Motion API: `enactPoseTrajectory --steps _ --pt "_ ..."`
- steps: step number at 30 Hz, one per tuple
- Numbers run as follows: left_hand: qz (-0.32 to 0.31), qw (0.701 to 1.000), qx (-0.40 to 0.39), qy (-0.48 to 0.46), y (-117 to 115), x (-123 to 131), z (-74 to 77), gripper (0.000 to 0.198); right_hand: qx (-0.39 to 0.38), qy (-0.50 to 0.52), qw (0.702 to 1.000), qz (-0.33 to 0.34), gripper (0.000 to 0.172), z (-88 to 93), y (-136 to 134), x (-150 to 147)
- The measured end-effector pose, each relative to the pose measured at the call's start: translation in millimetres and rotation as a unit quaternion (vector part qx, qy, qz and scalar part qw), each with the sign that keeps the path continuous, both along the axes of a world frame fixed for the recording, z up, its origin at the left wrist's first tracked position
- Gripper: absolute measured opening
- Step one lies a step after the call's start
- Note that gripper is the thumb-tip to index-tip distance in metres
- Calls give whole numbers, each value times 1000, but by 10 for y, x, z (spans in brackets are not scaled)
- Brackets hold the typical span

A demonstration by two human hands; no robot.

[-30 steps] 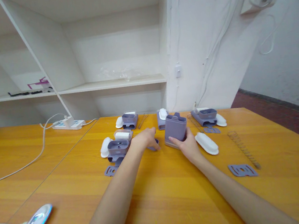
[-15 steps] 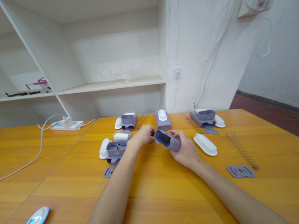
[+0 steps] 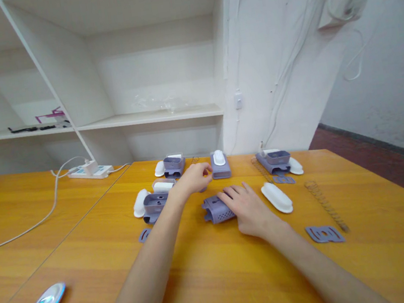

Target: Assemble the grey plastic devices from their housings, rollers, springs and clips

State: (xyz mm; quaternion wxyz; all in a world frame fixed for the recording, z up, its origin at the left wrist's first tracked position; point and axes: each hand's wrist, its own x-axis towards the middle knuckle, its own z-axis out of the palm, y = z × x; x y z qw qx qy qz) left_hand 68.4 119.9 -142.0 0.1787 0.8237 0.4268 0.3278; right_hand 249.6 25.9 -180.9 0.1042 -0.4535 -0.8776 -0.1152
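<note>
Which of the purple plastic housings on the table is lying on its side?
The purple housing under the right hand, near the table's middle; the other housings stand upright farther back.

Probably assembly workshop, plastic parts (image 3: pixel 156 204), springs (image 3: pixel 323 198), worktable (image 3: pixel 220 279)

The housing (image 3: pixel 216 210) lies on the table (image 3: pixel 220 279), spring (image 3: pixel 323 199) well right, power strip (image 3: pixel 88 171) far left.
</note>
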Motion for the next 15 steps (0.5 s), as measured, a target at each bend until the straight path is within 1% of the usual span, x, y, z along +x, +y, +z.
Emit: enactPoseTrajectory --steps 3,6,11,15 --pt "-24 999 -31 4 -99 90 70 30 -7 -13 1000 -22 76 11 -26 10" --pt "-38 998 -46 10 -177 152 93 37 -25 -17 999 -34 78 12 -29 -1" --pt "-52 993 -100 28 -246 170 42 37 -40 -21 997 -56 88 2 -18 -37" --pt "-48 991 -113 42 -288 169 13 39 -55 -4 996 -63 93 -32 -3 -22"
